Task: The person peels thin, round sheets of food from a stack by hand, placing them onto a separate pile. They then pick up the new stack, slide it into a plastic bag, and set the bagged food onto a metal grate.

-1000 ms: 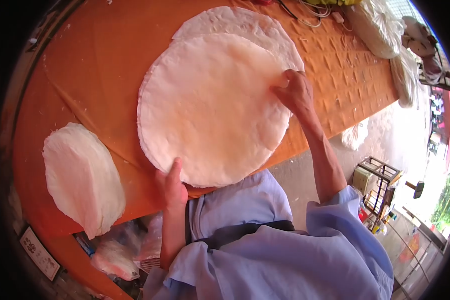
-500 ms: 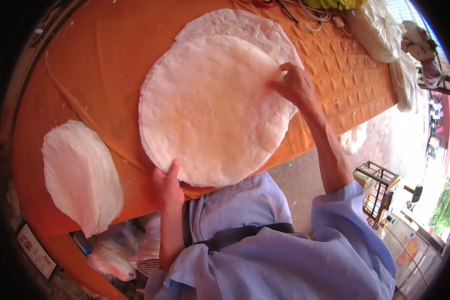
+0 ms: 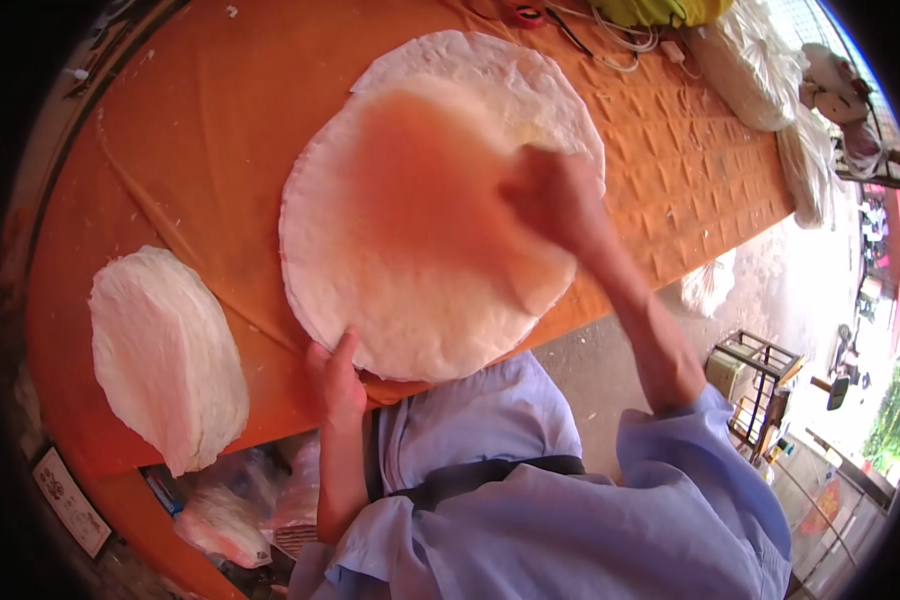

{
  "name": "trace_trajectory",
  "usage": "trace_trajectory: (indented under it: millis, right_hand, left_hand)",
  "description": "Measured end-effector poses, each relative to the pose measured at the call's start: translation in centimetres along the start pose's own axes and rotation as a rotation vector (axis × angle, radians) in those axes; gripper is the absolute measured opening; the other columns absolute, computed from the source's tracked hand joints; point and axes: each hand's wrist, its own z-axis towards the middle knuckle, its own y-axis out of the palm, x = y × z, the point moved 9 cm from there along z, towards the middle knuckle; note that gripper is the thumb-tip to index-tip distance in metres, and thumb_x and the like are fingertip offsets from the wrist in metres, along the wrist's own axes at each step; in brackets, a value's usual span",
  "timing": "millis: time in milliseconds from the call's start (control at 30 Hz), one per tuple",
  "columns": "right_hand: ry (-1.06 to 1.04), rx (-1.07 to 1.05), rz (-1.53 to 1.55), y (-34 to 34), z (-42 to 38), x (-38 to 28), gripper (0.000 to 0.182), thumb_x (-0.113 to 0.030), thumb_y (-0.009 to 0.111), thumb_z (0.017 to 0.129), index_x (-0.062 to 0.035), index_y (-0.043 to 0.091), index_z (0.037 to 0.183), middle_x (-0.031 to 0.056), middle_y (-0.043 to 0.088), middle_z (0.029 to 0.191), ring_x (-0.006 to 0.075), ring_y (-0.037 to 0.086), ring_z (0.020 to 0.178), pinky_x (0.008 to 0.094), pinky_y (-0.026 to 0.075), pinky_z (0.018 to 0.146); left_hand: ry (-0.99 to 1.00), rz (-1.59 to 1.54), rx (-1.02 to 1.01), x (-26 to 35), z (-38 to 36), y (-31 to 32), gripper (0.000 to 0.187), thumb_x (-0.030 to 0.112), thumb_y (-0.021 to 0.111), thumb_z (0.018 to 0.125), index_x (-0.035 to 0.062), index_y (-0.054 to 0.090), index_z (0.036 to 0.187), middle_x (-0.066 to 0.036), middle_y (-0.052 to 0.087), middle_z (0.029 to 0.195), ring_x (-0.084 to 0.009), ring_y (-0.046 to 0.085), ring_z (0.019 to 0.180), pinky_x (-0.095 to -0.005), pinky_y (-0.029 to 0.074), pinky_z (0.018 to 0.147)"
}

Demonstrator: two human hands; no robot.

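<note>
A stack of round, thin, white soft sheets (image 3: 410, 325) lies on the orange cloth at the near edge of the table. My left hand (image 3: 338, 382) grips the stack's near left edge, thumb on top and fingers underneath. Over the right part of the stack, my right hand (image 3: 562, 198) is closed and blurred by motion; its fingertips are hidden. A reddish blur (image 3: 420, 180) spreads left from that hand across the sheets, and I cannot make out what it is. Behind the stack, another rough-edged white sheet (image 3: 470, 55) sticks out. A folded white bundle (image 3: 165, 355) rests to the left.
An orange cloth (image 3: 230, 130) covers the table. White plastic bags (image 3: 745, 65) and cables (image 3: 620, 40) sit at the far right. Bagged material (image 3: 225, 520) lies under the table at left. A metal rack (image 3: 755, 380) stands on the floor to the right.
My right hand has moved inward and slightly toward me from the stack's far right edge, and a reddish blur has appeared over the sheets. My left hand keeps its grip.
</note>
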Motion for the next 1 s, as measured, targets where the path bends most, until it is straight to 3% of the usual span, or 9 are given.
trace_trajectory:
  millis: [33, 67, 100, 200, 400, 433, 600, 667, 1000]
  right_hand:
    - [0.006, 0.04, -0.734, 2.7, -3.2, -4.2, 0.01, -0.015, 0.067, 0.064, -0.0104, 0.058, 0.067, 0.0109, 0.058, 0.061, 0.0269, 0.062, 0.06, 0.0408, 0.047, 0.054]
    - [-0.313, -0.187, -0.288, 0.8, -5.3, -11.6, 0.008, -0.017, 0.064, 0.071, -0.0119, 0.057, 0.073, 0.0077, 0.051, 0.056, 0.024, 0.057, 0.051, 0.0393, 0.042, 0.046]
    - [-0.423, -0.083, 0.024, -0.7, -7.0, -15.6, 0.013, -0.016, 0.063, 0.07, -0.0113, 0.056, 0.08, 0.0067, 0.054, 0.064, 0.0246, 0.058, 0.054, 0.0396, 0.044, 0.046]
    - [-0.442, -0.332, 0.383, -3.5, -8.9, -19.8, 0.013, -0.01, 0.065, 0.072, -0.0079, 0.056, 0.081, 0.0064, 0.056, 0.068, 0.0259, 0.061, 0.058, 0.0364, 0.047, 0.048]
    - [0.275, -0.176, 0.849, -6.9, -1.6, -7.3, 0.013, -0.004, 0.072, 0.073, -0.0005, 0.064, 0.082, 0.0002, 0.065, 0.077, 0.0069, 0.06, 0.069, 0.0256, 0.049, 0.06]
    - [0.263, -0.119, 0.737, -6.4, -0.6, -6.3, 0.016, -0.007, 0.061, 0.072, 0.0038, 0.065, 0.083, 0.0064, 0.063, 0.069, 0.013, 0.06, 0.061, 0.0284, 0.048, 0.057]
    - [-0.124, -0.333, 0.465, -2.0, 2.0, -14.6, 0.016, -0.013, 0.064, 0.074, 0.0008, 0.062, 0.082, 0.0027, 0.057, 0.066, 0.0099, 0.052, 0.063, 0.0279, 0.044, 0.057]
    - [-0.019, -0.47, 0.733, -2.1, 2.7, -19.1, 0.022, -0.011, 0.065, 0.069, 0.0051, 0.066, 0.084, 0.016, 0.064, 0.075, 0.03, 0.063, 0.07, 0.0358, 0.05, 0.068]
    - [-0.059, -0.294, 1.13, -7.9, 3.3, -15.5, 0.028, -0.006, 0.065, 0.08, 0.0065, 0.063, 0.104, 0.0125, 0.068, 0.09, 0.019, 0.066, 0.079, 0.0288, 0.054, 0.071]
  left_hand:
    - [-0.007, -0.017, 0.034, -0.4, -0.2, -0.4, 0.045, 0.006, 0.064, 0.086, -0.0047, 0.048, 0.128, -0.01, 0.055, 0.125, -0.02, 0.054, 0.112, -0.0336, 0.044, 0.095]
    - [-0.006, -0.04, 0.067, -0.8, -0.1, -0.7, 0.043, 0.006, 0.064, 0.086, -0.003, 0.05, 0.126, -0.009, 0.056, 0.124, -0.0198, 0.054, 0.112, -0.0331, 0.045, 0.094]
    - [0.03, 0.072, 0.061, -0.9, 0.1, -1.6, 0.045, 0.01, 0.065, 0.088, 0.0013, 0.048, 0.129, -0.008, 0.055, 0.124, -0.0207, 0.055, 0.11, -0.034, 0.046, 0.093]
    - [0.114, 0.048, 0.03, 1.0, 0.0, -1.3, 0.053, 0.011, 0.065, 0.087, 0.0014, 0.043, 0.134, -0.008, 0.051, 0.13, -0.021, 0.051, 0.116, -0.0359, 0.043, 0.098]
    - [-0.018, -0.258, -0.109, 1.0, -0.6, -1.2, 0.067, 0.006, 0.065, 0.083, 0.0023, 0.033, 0.142, -0.009, 0.045, 0.139, -0.0228, 0.045, 0.126, -0.0384, 0.036, 0.105]
    - [-0.006, -0.253, -0.105, 1.4, -0.8, -1.3, 0.066, 0.007, 0.065, 0.084, 0.0026, 0.034, 0.142, -0.009, 0.046, 0.138, -0.0231, 0.046, 0.125, -0.0385, 0.037, 0.105]
    - [-0.166, -0.373, -0.2, 0.2, 0.0, -2.3, 0.058, 0.017, 0.063, 0.088, 0.0046, 0.038, 0.14, -0.009, 0.05, 0.133, -0.023, 0.048, 0.122, -0.0386, 0.041, 0.101]
    - [-0.083, -0.46, -0.378, 1.7, -0.7, -0.5, 0.054, 0.022, 0.057, 0.091, 0.005, 0.038, 0.139, -0.009, 0.05, 0.134, -0.0232, 0.048, 0.122, -0.0395, 0.041, 0.101]
    - [-0.5, -0.906, -0.374, -6.8, -1.7, 0.2, 0.051, 0.041, 0.037, 0.1, 0.0077, 0.037, 0.139, -0.007, 0.04, 0.144, -0.0245, 0.038, 0.131, -0.0452, 0.033, 0.11]
